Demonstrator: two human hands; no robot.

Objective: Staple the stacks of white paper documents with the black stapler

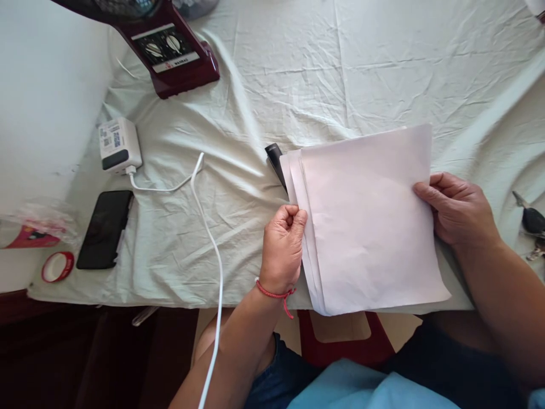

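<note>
A small stack of white paper sheets [366,221] lies near the front edge of a table covered by a pale green cloth [298,74]. My left hand [283,244] is closed, pinching the stack's left edge. My right hand [457,207] curls over the stack's right edge, fingers on top of the paper. A black stapler [276,162] pokes out from under the stack's upper left corner; most of it is hidden.
A dark red fan base [170,51] stands at the back left. A white charger [118,145] with its cable [213,244], a black phone [104,227] and a red tape roll [57,266] lie at left. Keys [532,227] rest at the right edge.
</note>
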